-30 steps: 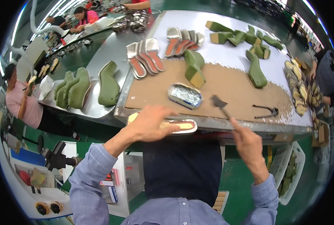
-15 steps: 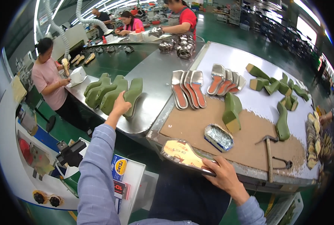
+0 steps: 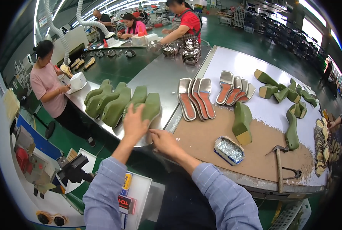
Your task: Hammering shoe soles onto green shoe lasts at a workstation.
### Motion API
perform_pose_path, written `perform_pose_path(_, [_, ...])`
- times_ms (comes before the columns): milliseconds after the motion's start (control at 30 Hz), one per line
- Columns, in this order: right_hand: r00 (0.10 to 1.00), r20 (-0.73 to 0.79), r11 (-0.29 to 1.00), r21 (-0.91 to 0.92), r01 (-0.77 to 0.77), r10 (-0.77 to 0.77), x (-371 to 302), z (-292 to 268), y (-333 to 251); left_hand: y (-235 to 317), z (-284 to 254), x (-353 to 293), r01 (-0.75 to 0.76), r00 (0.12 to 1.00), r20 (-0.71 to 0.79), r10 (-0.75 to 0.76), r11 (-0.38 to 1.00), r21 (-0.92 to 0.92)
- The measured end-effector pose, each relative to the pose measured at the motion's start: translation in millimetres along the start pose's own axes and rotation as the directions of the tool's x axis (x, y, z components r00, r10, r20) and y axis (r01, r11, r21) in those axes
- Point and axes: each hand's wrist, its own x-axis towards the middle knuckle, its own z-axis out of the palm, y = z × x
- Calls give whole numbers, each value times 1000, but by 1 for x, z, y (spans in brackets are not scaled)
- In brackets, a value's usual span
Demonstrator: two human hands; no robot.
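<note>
Several green shoe lasts stand in a row on the metal table (image 3: 140,142). At the right end of the row is a shoe last (image 3: 153,105) with its green side up and its sole hidden. My left hand (image 3: 134,124) is over this last and the neighbouring shoe last (image 3: 139,95), its fingers spread and slightly blurred. Close to the near end of the rightmost last is my right hand (image 3: 166,143), fingers closed with the tips pinching its edge.
Silver-edged insoles (image 3: 196,99), a lone green last (image 3: 242,122), a foil-lined tray (image 3: 229,150), a hammer (image 3: 279,168) and pincers (image 3: 293,173) lie on the board to the right. More green lasts (image 3: 280,92) lie behind. Co-workers sit and stand beyond the metal table.
The last with the gold sole, held in my right hand before, now stands sole-down at the row's right end. Both hands have come together there; my left hand has moved right.
</note>
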Motion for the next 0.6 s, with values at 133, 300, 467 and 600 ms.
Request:
perform_pose_path(133, [943,-244,801,-597,39,-228,18,-46,-10,-26,11,-14,40,996,85,-28,990,-137])
perform_pose_path(300, [754,-599,561,-734,-384,-268,26,-159,65,27,28,-11,-213,941,-226,250,961,177])
perform_pose_path(467, [797,-592,814,-400,-421,121,26,-182,52,62,32,1,-336,924,-281,260,903,-267])
perform_pose_path(600, [760,-647,897,-301,-322,56,7,-168,4,129,59,22,180,983,178,-38,360,-915])
